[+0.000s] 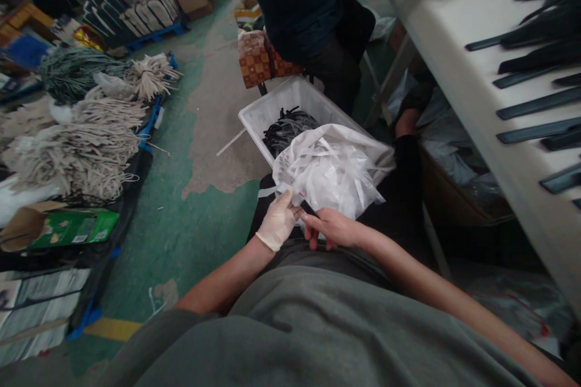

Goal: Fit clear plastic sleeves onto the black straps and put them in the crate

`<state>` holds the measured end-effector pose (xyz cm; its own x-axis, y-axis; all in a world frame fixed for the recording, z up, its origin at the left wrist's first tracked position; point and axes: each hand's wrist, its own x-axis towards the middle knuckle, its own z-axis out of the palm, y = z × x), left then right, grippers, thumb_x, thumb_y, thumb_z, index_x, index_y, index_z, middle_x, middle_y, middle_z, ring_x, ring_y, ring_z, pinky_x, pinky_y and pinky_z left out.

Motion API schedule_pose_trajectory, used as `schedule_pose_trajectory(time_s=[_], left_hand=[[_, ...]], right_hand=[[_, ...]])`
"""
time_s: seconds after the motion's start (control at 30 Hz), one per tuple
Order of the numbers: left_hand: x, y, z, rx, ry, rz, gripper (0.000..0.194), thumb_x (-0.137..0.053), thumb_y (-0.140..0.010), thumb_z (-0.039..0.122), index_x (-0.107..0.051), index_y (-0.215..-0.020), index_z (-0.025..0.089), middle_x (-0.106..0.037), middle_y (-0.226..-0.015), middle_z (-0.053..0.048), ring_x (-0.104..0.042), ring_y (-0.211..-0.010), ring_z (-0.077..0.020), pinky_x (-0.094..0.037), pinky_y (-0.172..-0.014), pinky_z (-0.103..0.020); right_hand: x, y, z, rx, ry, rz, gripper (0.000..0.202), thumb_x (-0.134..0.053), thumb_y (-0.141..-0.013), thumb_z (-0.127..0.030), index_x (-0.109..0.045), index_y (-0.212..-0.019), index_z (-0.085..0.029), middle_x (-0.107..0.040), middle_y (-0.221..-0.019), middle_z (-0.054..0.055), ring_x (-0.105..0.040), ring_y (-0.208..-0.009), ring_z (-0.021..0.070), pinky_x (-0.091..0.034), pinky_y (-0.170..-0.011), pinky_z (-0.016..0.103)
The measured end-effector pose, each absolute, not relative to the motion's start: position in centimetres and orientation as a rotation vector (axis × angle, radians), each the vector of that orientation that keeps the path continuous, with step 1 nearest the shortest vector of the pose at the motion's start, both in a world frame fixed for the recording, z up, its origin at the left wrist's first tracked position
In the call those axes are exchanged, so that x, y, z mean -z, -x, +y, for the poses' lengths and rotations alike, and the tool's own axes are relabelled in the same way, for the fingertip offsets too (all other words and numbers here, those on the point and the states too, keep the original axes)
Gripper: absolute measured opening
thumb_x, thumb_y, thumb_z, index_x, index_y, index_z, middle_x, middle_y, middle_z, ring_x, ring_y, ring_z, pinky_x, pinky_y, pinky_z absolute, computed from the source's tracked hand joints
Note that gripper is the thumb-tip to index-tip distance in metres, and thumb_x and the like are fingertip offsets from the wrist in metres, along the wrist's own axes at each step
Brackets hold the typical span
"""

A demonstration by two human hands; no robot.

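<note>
My left hand (278, 221), in a pale thin glove, is closed in a pinch at my lap. A thin clear plastic strip (267, 191) sticks out beside its fingertips. My right hand (334, 227) is bare, its thumb and forefinger pinched close to the left fingertips; what lies between them is too small to make out. Just beyond both hands, a white plastic bag (333, 172) holding clear and white strips rests on the near end of a white plastic bin (254, 112). Dark strips (290, 127) lie in a heap inside that bin.
At right stands a white table (447, 18) with black strips (531, 109) spread on it. A co-worker (295, 6) sits ahead, an arm over the table. On the left, bundles of beige cord (77, 145) and a green box (75, 227) lie on blue pallets.
</note>
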<state>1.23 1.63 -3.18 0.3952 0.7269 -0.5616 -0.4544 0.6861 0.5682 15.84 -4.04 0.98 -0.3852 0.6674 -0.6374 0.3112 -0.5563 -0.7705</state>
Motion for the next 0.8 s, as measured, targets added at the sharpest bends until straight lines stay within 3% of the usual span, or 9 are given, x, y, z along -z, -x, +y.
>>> schedule_pose_trajectory(time_s=[0.17, 0.43, 0.8], left_hand=[[3.2, -1.4, 1.1, -0.75, -0.401, 0.867, 0.035, -0.085, -0.062, 0.037, -0.066, -0.08, 0.014, -0.07, -0.08, -0.003, -0.065, -0.071, -0.014, -0.049, -0.067, -0.024], [1.7, -1.0, 3.1, -0.851, -0.251, 1.039, 0.018, -0.071, -0.081, 0.033, -0.064, -0.082, 0.017, -0.07, -0.079, -0.002, -0.065, -0.071, -0.012, -0.05, -0.074, -0.025], [2.5, -1.2, 2.1, -0.829, -0.326, 0.989, 0.024, -0.079, -0.072, 0.033, -0.063, -0.081, 0.016, -0.07, -0.08, -0.003, -0.067, -0.078, -0.0153, -0.051, -0.08, -0.029]], right_hand=[[-0.9, -15.9, -3.0, -2.083, 1.524, -1.223, 0.053, -0.034, -0.098, -0.048, -0.063, -0.071, -0.013, -0.07, -0.061, 0.005, -0.044, -0.037, 0.0058, -0.045, -0.041, 0.018], [-1.2, -16.6, -4.6, -2.029, 1.488, -1.292, 0.057, -0.036, -0.095, -0.057, -0.065, -0.076, -0.012, -0.072, -0.069, 0.007, -0.05, -0.039, 0.0062, -0.041, -0.039, 0.017], [-0.9, -16.2, -4.3, -2.084, 1.444, -1.258, 0.057, -0.036, -0.096, -0.057, -0.063, -0.074, -0.012, -0.071, -0.065, 0.007, -0.048, -0.038, 0.0057, -0.039, -0.037, 0.016]])
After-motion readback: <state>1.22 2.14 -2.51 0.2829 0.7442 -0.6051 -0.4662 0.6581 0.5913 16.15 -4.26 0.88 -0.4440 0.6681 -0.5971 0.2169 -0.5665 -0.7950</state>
